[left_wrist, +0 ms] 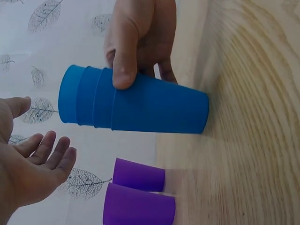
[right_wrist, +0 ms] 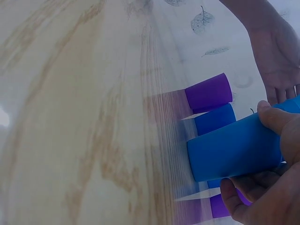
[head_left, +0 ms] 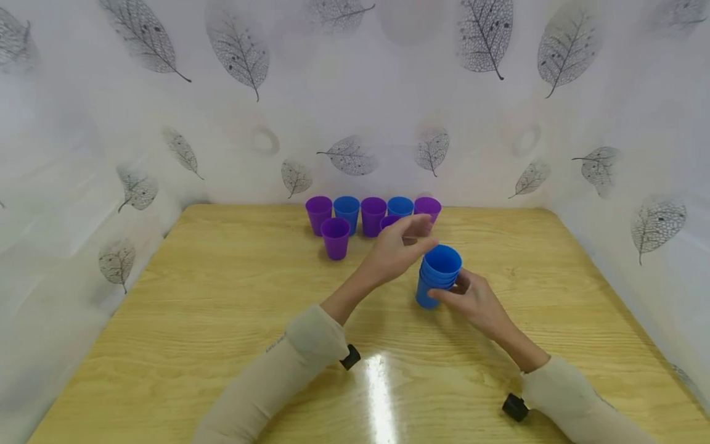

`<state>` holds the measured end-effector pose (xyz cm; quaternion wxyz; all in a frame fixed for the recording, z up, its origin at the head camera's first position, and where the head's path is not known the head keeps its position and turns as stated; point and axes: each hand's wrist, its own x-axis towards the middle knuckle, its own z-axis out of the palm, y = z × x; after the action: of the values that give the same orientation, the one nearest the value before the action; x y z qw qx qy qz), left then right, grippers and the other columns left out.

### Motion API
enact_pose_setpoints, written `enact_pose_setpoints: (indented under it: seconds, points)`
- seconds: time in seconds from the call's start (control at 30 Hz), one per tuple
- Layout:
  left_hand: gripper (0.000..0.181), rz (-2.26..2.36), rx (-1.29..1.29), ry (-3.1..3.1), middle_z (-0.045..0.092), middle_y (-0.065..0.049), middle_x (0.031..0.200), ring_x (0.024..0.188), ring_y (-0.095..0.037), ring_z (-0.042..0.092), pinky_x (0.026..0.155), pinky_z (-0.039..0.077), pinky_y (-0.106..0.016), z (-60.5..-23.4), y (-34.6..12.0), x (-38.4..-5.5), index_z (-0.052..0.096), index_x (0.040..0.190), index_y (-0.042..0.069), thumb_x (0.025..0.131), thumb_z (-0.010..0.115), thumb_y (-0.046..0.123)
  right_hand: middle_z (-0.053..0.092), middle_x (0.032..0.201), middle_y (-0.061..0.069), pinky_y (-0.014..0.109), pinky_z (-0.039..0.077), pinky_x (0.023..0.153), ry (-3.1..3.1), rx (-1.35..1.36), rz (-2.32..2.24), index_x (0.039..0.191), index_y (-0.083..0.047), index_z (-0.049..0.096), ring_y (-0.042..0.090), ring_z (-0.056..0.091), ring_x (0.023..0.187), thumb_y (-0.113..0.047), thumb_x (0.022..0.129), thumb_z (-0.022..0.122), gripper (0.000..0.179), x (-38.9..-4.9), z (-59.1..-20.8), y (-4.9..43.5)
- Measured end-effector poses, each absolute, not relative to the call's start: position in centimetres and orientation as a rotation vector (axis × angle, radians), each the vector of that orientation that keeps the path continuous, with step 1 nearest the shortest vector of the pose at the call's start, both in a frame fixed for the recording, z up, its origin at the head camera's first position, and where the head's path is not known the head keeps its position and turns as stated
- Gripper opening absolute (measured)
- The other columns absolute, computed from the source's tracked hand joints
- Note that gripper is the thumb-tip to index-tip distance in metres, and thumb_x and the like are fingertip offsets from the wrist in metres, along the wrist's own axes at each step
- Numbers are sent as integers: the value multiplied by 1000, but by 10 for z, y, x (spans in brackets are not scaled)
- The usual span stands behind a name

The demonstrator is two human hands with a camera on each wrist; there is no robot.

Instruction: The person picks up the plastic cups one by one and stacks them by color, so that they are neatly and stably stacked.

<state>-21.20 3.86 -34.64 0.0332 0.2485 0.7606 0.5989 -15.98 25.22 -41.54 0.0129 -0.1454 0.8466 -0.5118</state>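
Note:
A nested stack of several blue cups (head_left: 432,287) stands upright on the table, rims upward. My right hand (head_left: 479,305) grips it from the right side, thumb across the front in the left wrist view. Just left of the rims my left hand (head_left: 394,250) hovers with its fingers relaxed and holds nothing. In the left wrist view a gap shows between the left hand (left_wrist: 40,164) and the blue stack (left_wrist: 140,105). From the right wrist, the lower part of the stack (right_wrist: 234,147) is visible, with the right hand's fingers around it.
Purple and blue cups alternate in a row along the table's back edge, among them a blue cup (head_left: 346,214). In front stands a purple cup (head_left: 335,239); another purple cup (head_left: 389,221) is partly hidden behind my left hand. A leaf-patterned curtain (head_left: 344,92) surrounds the wooden table (head_left: 222,296).

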Motion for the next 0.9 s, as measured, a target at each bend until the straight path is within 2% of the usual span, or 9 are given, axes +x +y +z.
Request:
enact_pose_setpoints:
  seconds: [0.1, 0.2, 0.4, 0.5, 0.9]
  points:
    - [53, 1858, 759, 2375, 65, -11, 135, 121, -22, 64, 102, 51, -25, -347, 35, -220, 54, 146, 2, 101, 70, 23, 64, 135, 22, 57, 53, 100, 2648, -450, -1593, 146, 3, 51, 39, 63, 122, -18, 97, 75, 58, -160, -415, 252]
    - [52, 1852, 729, 2437, 66, -12, 134, 119, -22, 65, 101, 52, -26, -347, 31, -230, 55, 145, 1, 100, 70, 21, 65, 133, 22, 55, 54, 100, 2654, -438, -1593, 144, 3, 53, 38, 64, 121, -18, 96, 76, 57, -161, -415, 251]
    - [54, 1772, 632, 2601, 65, -12, 136, 117, -24, 66, 98, 54, -29, -348, 23, -253, 52, 148, 1, 101, 69, 21, 66, 131, 21, 31, 56, 95, 2651, -428, -1600, 141, 3, 55, 36, 65, 119, -18, 95, 77, 55, -161, -415, 252]
    - [55, 1724, 624, 2660, 63, -13, 139, 120, -25, 63, 101, 53, -30, -347, 21, -264, 50, 149, 0, 101, 68, 20, 67, 130, 21, 24, 54, 93, 2653, -435, -1605, 141, 3, 56, 36, 65, 119, -17, 95, 77, 54, -160, -415, 252]
    - [63, 1445, 568, 2832, 57, -13, 145, 131, -27, 55, 107, 49, -38, -351, 25, -293, 45, 153, 3, 101, 69, 27, 67, 131, 21, 23, 54, 92, 2648, -453, -1608, 141, 3, 56, 35, 66, 118, -17, 95, 77, 54, -159, -415, 252]
